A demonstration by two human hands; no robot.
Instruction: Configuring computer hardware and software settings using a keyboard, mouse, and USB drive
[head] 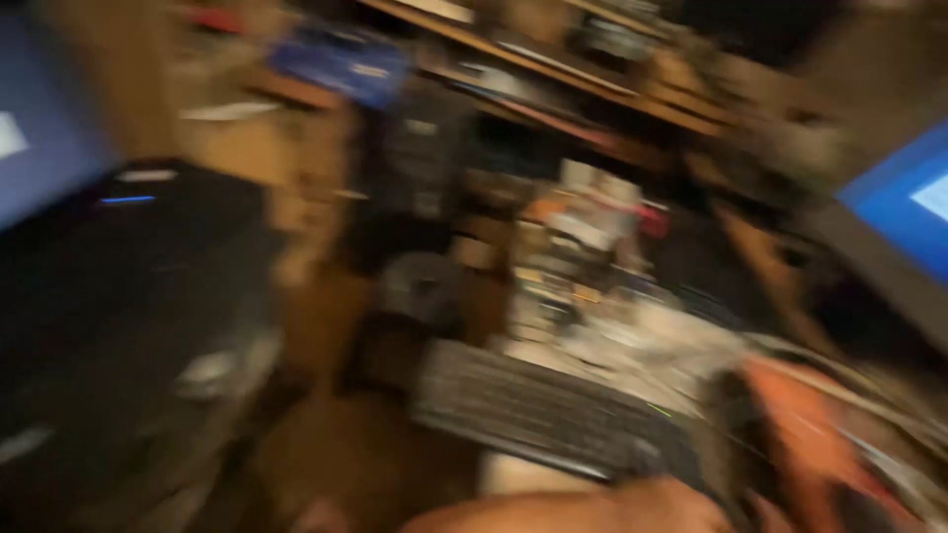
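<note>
The whole view is smeared by motion, so only broad shapes can be made out. At the far left edge a lit blue screen (39, 128) glows, and below it lies a large dark flat thing (128, 296) with a thin blue light on its top; what it is cannot be told. Further right a wooden desk surface (336, 464) shows brown. Above it, at the top of the view, a blurred blue object (346, 61) lies near a slanting wooden shelf (592, 89). In the middle of the desk sits a dark keyboard (548, 415), tilted, with a heap of small mixed clutter (592, 257) just behind it. At the bottom edge, just in front of the keyboard, a bare forearm or hand (592, 511) enters the view; which hand it is cannot be told, and its fingers are out of sight, so whether they are released, clenched or grasping anything cannot be told. To the right of the keyboard lies an orange object (810, 444), too blurred to identify. At the far right edge a second blue screen (908, 202) glows.
</note>
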